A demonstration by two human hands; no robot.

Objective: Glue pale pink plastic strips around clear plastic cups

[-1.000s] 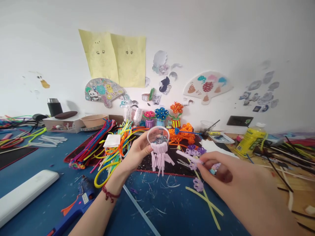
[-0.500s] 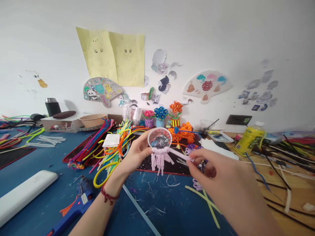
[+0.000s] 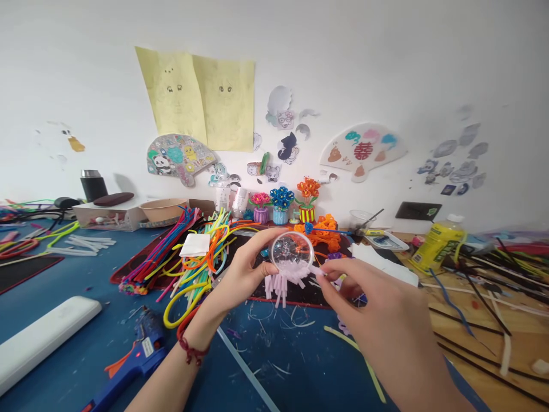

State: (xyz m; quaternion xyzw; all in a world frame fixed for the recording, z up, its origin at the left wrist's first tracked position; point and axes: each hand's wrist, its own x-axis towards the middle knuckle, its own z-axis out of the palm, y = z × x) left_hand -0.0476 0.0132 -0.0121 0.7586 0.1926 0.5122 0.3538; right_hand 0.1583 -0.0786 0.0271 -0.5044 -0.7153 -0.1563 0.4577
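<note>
My left hand (image 3: 251, 263) is closed around the left side of a clear plastic cup (image 3: 293, 250), its round rim tilted towards me. Pale pink pipe cleaners (image 3: 281, 283) are wrapped along the near side of the cup, with several short ends hanging down. At the cup's right, my right hand (image 3: 360, 286) pinches the end of a pale pink pipe cleaner (image 3: 316, 270) between thumb and forefinger. The fingertips are close to the cup, and the pipe cleaner's far part merges with the wrapped row.
Bundled coloured pipe cleaners (image 3: 158, 252) lie left of the cup. A blue glue gun (image 3: 139, 357) and a white case (image 3: 51, 340) rest at the left front. Behind stand small flower pots (image 3: 280, 215). A yellow bottle (image 3: 437, 243) is at the right.
The cup has shifted slightly right and tilted. My right hand has moved left, close to the cup, and the stretch of pink pipe cleaner between them looks much shorter.
</note>
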